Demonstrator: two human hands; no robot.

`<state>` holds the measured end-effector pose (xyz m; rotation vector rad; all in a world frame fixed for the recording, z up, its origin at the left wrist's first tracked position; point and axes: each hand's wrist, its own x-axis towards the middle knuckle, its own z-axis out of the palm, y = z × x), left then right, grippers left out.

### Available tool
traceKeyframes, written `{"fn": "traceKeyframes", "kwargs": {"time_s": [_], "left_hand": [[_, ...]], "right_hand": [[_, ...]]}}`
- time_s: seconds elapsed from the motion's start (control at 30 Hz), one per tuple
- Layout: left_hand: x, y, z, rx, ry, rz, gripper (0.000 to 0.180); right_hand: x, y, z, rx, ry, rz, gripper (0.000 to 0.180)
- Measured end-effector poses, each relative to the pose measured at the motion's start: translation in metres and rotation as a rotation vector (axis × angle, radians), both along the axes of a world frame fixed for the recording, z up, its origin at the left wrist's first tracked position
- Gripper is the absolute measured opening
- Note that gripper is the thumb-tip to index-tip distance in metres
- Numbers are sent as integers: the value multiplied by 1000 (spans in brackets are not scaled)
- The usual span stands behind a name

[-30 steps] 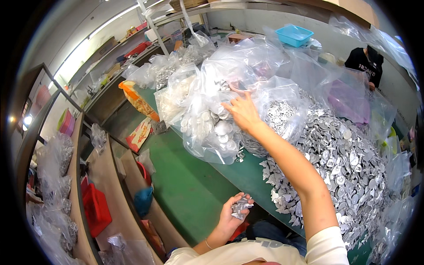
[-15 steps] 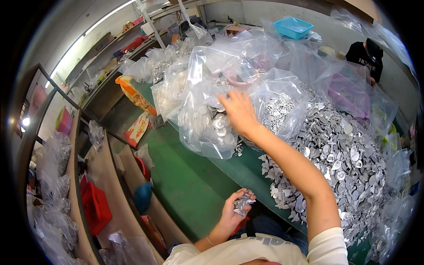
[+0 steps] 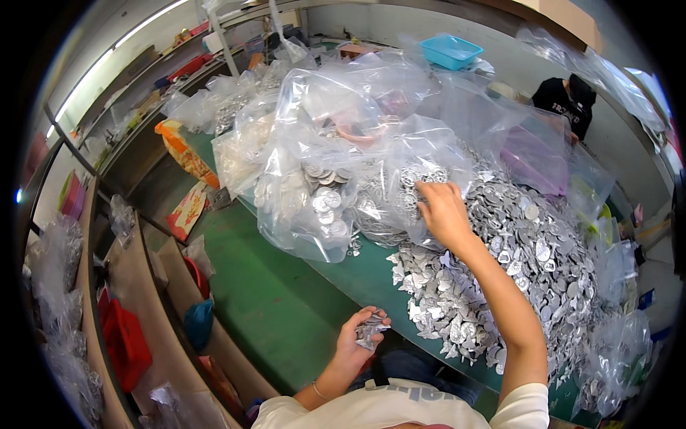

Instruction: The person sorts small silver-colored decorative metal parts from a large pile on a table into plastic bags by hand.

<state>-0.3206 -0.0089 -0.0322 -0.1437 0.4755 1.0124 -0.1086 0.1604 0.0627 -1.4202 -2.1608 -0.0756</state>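
My left hand (image 3: 351, 347), palm up near my body, is closed around a small pile of flat silver-grey metal pieces (image 3: 371, 329). My right hand (image 3: 449, 218) reaches over a clear plastic bag (image 3: 444, 139) of small silver metal pieces (image 3: 423, 174). Its fingers are bent, with thumb and forefinger apart, and no piece shows between them. To the left stands another clear bag (image 3: 300, 243) with round metal discs (image 3: 326, 204) in it. Below and right of my right forearm spreads a large heap of mixed metal pieces (image 3: 532, 250) on the green table (image 3: 371, 275).
A light blue basket (image 3: 451, 51) and a purple basket (image 3: 534, 161) stand beyond the bags. Someone in black (image 3: 564, 104) is at the far right. Shelving at left holds a red bin (image 3: 125, 343) and bagged pieces (image 3: 61, 286). An orange bag (image 3: 184, 151) hangs at the table's far left.
My right hand has moved from over the bag of discs to the bag of small pieces at its right. My left hand still holds its pile. The view has shifted slightly.
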Motion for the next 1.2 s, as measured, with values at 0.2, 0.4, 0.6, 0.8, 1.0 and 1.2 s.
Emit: {"fn": "traceKeyframes", "kwargs": {"time_s": [0.2,0.4,0.6,0.8,1.0,1.2], "left_hand": [[9,-3,2,-6,32,-30,13],[19,-2,-1,-10,61,-77,14],[30,0,-6,-26,104,-62,14],[38,3,-5,-39,160,-46,16],[50,2,8,-49,165,-62,16],[88,19,38,44,219,-207,18]], "right_hand": [[-10,-10,7,-33,-65,133,49],[-12,-16,-3,169,-111,100,37],[28,-36,10,266,294,-21,27],[119,-45,-22,221,420,-329,40],[224,-1,0,439,363,-770,63],[242,30,-8,24,247,-577,47]]}}
